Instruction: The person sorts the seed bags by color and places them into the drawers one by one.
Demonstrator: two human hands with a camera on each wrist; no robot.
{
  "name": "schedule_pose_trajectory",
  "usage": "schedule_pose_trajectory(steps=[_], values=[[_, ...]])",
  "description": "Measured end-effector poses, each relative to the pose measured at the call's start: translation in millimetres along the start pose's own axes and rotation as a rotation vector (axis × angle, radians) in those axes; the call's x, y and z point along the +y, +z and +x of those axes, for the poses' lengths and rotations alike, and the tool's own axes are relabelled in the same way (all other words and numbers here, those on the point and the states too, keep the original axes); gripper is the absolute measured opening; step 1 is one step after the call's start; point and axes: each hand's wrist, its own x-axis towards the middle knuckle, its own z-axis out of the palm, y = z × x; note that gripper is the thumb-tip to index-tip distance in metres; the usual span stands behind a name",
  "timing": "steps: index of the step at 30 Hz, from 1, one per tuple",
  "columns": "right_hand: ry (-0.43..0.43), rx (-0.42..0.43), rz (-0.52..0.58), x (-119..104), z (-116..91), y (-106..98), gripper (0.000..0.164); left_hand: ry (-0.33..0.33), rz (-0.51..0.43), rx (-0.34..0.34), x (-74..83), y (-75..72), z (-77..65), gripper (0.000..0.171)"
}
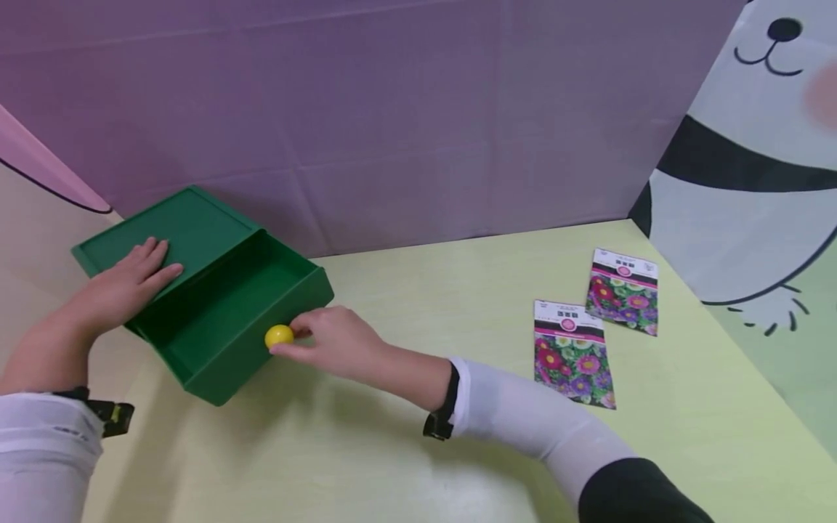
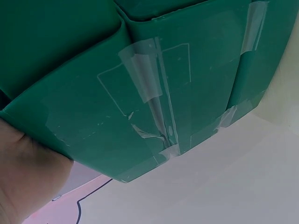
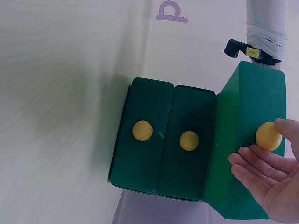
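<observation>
A green drawer cabinet point(image 1: 189, 211) stands at the back left of the table, its top drawer point(image 1: 229, 363) pulled out. Nothing shows inside the drawer where I can see into it. My right hand point(image 1: 343, 341) pinches the yellow round knob point(image 1: 279, 335) on that drawer's front between thumb and fingers. Flat on the cabinet's top lies my left hand point(image 1: 131, 283), fingers extended. In the right wrist view, two lower drawers point(image 3: 187, 112) are closed, each with its own yellow knob point(image 3: 142, 130). Clear tape point(image 2: 145, 74) runs over the cabinet's side in the left wrist view.
Two seed packets with flower pictures, a nearer one point(image 1: 572, 356) and a farther one point(image 1: 623, 290), lie on the right of the pale table point(image 1: 405, 465). A purple cloth point(image 1: 392, 131) hangs behind the table. A panda-patterned panel point(image 1: 752, 174) borders the right side.
</observation>
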Motion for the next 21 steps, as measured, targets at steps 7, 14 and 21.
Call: schedule_pose_trajectory(steps=[7,14,21], values=[[0.008,0.008,-0.018,1,-4,3,0.035,-0.001,-0.008,0.003,0.5,0.6,-1.5,0.070],[0.002,0.013,0.002,1,-4,5,0.034,0.000,-0.004,0.010,-2.3,0.3,-2.2,0.070],[0.039,-0.014,0.035,15,-9,-2,0.041,0.000,-0.003,0.007,-0.9,1.4,0.3,0.070]])
